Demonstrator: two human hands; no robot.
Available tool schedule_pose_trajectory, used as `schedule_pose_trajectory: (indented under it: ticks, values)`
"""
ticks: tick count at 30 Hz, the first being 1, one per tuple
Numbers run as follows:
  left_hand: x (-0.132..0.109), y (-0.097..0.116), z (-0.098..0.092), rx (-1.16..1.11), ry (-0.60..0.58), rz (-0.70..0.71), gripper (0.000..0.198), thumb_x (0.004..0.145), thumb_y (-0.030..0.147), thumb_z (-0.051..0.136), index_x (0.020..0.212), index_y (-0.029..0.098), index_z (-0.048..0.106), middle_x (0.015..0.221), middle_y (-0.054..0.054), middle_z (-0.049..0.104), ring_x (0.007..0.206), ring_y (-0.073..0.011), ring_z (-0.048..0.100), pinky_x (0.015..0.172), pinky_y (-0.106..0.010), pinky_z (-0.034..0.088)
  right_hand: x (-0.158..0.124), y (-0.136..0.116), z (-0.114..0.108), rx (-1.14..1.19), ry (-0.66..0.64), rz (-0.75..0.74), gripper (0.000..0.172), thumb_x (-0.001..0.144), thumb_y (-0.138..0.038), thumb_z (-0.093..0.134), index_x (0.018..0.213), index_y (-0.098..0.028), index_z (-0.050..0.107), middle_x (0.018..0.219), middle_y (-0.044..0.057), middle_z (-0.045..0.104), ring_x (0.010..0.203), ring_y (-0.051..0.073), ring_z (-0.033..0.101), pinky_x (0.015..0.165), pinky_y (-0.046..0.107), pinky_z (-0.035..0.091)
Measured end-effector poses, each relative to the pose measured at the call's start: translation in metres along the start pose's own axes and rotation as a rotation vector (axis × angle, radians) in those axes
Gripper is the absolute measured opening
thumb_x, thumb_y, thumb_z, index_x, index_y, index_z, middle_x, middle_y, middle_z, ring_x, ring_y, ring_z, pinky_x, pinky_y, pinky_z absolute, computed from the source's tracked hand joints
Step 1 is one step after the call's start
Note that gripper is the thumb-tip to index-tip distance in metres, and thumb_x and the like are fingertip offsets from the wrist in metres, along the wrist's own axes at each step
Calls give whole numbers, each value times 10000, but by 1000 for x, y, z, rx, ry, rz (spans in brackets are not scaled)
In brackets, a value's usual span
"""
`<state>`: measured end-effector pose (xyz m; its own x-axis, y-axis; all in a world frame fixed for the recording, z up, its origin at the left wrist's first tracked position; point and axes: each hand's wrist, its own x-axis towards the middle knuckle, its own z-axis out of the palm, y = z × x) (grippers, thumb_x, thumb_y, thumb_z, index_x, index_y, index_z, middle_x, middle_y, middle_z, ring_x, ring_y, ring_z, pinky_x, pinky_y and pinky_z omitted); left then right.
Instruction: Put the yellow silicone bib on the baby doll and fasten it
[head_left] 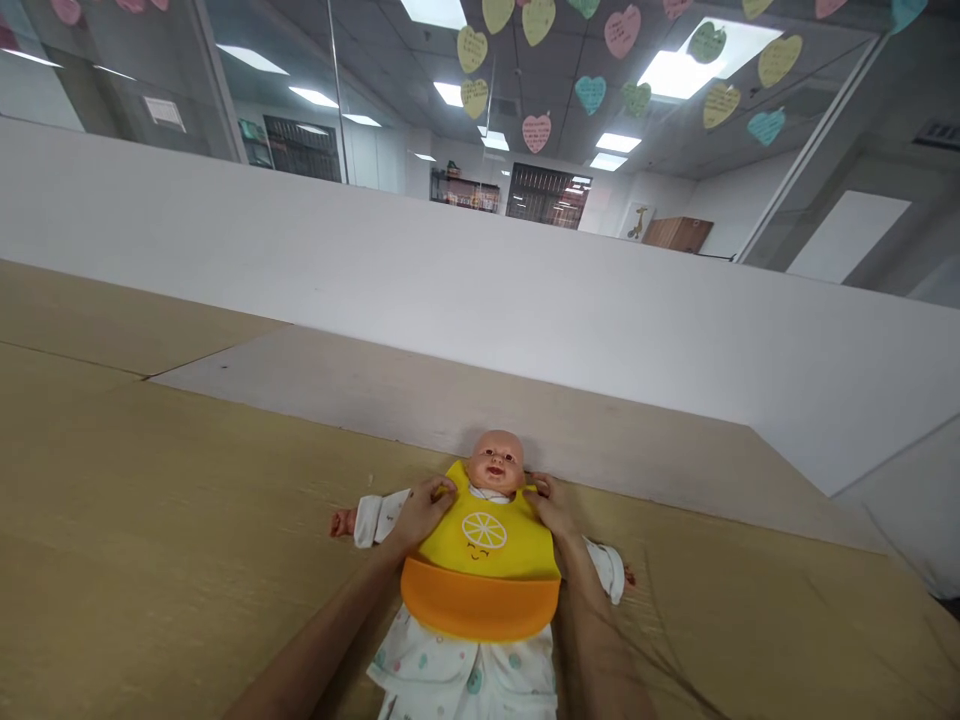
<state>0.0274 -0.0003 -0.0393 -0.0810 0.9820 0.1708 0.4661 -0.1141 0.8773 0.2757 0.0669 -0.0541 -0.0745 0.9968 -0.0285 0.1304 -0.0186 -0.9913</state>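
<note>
A baby doll [496, 460] lies on its back on the wooden surface, dressed in a white patterned outfit [465, 665] with its arms spread out. Over its chest lies a yellow bib [517, 548] printed with a white lemon slice and a small smiling face; an orange catch pocket [480, 603] runs along its lower edge. My left hand [424, 512] pinches the bib's upper edge at the left shoulder. At the other side of the neck, my right hand [551, 503] has its fingers closed on the bib's upper right edge. The back of the doll's neck is hidden.
The wooden surface [187, 520] spreads to both sides of the doll. Behind its head, a pale strip [420, 385] meets a low white wall [450, 290]. Above stands a glass partition with several heart-shaped notes [536, 132].
</note>
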Motion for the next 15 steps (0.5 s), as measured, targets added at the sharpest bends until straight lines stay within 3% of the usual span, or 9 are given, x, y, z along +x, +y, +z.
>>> schedule_pose_trajectory:
  ticks: [7,12,15]
  values:
    - [5,-4,-5,-93,-64,2,231,728,328,459,839,176,593,756,-11,596,698,-151,523,648,-256,404,-10,-15,0,6,116,43,480,591,-342,587,1017,-153,470,764,10,581,671,137,527,592,246,404]
    - [2,4,-4,-140,-42,-41,197,718,288,423,758,174,579,766,-33,607,757,-171,533,707,-288,415,-31,-32,-5,-22,19,134,585,628,-370,612,1145,-185,412,694,-4,578,627,172,562,552,273,419]
    - [0,8,0,-163,-4,-114,200,719,272,405,762,174,574,724,-21,597,719,-166,536,675,-286,421,-47,-41,-10,62,-101,151,652,612,-328,654,1199,-208,395,790,28,629,688,198,602,599,299,460]
